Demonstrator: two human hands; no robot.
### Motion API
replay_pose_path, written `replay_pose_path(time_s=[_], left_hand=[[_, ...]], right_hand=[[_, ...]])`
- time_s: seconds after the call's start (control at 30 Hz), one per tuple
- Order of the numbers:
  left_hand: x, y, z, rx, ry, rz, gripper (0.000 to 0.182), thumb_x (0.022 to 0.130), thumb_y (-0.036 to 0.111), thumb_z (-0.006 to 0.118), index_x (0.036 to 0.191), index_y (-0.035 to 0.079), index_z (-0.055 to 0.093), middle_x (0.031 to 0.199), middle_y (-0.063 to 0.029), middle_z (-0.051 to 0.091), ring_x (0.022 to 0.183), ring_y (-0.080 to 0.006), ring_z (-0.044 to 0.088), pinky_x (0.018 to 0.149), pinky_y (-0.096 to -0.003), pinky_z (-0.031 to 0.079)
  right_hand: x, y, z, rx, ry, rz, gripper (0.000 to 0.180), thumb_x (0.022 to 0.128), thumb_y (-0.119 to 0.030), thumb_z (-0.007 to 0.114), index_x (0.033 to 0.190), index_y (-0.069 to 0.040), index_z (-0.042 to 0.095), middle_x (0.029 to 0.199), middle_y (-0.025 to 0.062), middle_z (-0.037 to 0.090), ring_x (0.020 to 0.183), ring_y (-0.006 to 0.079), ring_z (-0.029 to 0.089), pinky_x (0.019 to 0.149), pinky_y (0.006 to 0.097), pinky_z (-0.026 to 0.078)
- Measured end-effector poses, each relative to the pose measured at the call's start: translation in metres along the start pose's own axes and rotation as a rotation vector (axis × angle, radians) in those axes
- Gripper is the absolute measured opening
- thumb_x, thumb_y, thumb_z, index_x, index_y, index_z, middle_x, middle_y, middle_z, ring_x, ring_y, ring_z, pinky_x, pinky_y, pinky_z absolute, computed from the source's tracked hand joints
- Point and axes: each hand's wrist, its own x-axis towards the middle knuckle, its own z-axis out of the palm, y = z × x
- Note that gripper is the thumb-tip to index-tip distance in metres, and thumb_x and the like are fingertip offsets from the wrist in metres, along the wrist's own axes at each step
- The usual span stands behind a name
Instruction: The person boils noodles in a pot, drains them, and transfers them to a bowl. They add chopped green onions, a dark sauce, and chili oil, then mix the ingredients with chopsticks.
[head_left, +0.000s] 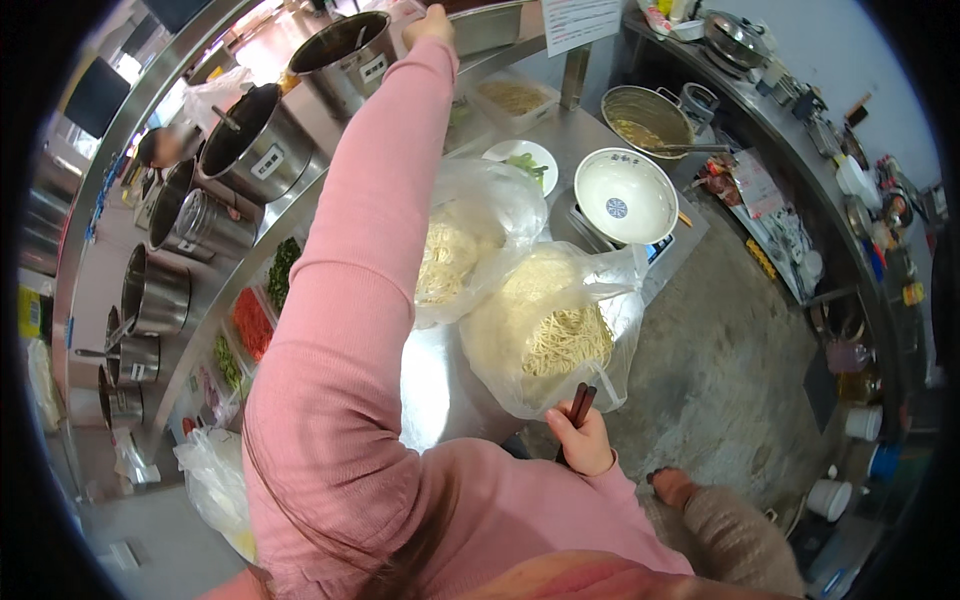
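Note:
My left arm, in a pink sleeve, stretches over the steel counter to its raised shelf. At the far end, my left hand (429, 30) is beside a tall steel pot (341, 56) and a rectangular steel pan (487, 28); what its fingers touch is unclear. Close to my body, my right hand (585, 442) grips dark chopsticks (581, 403). Just beyond it lies an open clear plastic bag of noodles (570, 341). A second bag of noodles (446, 262) is partly covered by my sleeve. Behind them, a white patterned bowl (626, 196) rests on a digital scale (660, 249).
A plate of cut greens (525, 166) and a tub (514, 97) stand behind the bags. Several steel pots (259, 150) line the shelf, above trays of shredded red vegetable (253, 322) and greens. A pot with a ladle (645, 124) stands right. Another person's arm (712, 517) is lower right.

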Motion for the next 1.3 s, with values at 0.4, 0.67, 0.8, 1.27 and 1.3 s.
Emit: replay_pose_path(time_s=[0.4,0.67,0.8,1.27,1.3], left_hand=[[-0.216,0.047,-0.32,0.579,-0.576,0.14,0.037,0.086,0.034,0.051,0.078,-0.002,0.06,0.079,-0.009,0.063,0.08,-0.0152,0.058,0.076,-0.0285,0.044],[-0.442,0.083,-0.503,0.519,-0.223,0.017,0.049,0.091,0.037,0.034,0.111,-0.005,0.048,0.101,-0.0152,0.057,0.095,-0.0212,0.055,0.086,-0.0316,0.04],[-0.461,0.093,-0.483,0.828,-0.2,0.527,0.056,0.069,0.008,0.065,0.121,0.003,0.043,0.113,-0.0141,0.053,0.105,-0.0267,0.049,0.09,-0.0348,0.037],[-0.452,0.073,-0.625,-0.1,0.477,0.516,0.017,0.086,0.005,0.043,0.099,-0.001,0.052,0.074,-0.004,0.054,0.061,-0.0113,0.046,0.059,-0.0222,0.038],[-0.454,0.075,-0.635,-0.142,0.378,0.616,0.018,0.085,0.007,0.043,0.099,-0.001,0.052,0.066,-0.0007,0.046,0.056,-0.0098,0.038,0.054,-0.0211,0.031]], right_hand=[[0.001,-0.1,0.004,-0.265,-0.073,-0.574,0.04,0.089,-0.027,0.031,0.07,0.001,0.053,0.078,0.0157,0.054,0.072,0.0224,0.053,0.065,0.0311,0.043],[-0.002,-0.144,0.137,-0.418,-0.199,-0.93,0.039,0.087,-0.029,0.034,0.065,0.001,0.048,0.06,0.0074,0.043,0.056,0.0156,0.04,0.052,0.0255,0.03],[-0.017,-0.114,0.246,-0.732,-0.607,-0.729,0.02,0.084,-0.01,0.048,0.068,0.0,0.053,0.058,0.0059,0.045,0.052,0.0134,0.044,0.048,0.0265,0.034],[0.022,-0.017,0.28,-0.549,-0.449,-0.397,0.03,0.088,-0.021,0.049,0.072,0.002,0.06,0.058,0.0024,0.053,0.051,0.006,0.045,0.048,0.0184,0.036],[0.023,-0.006,0.276,-0.565,-0.388,-0.345,0.03,0.087,-0.021,0.05,0.072,0.002,0.06,0.058,0.0023,0.053,0.05,0.0056,0.044,0.048,0.018,0.035]])
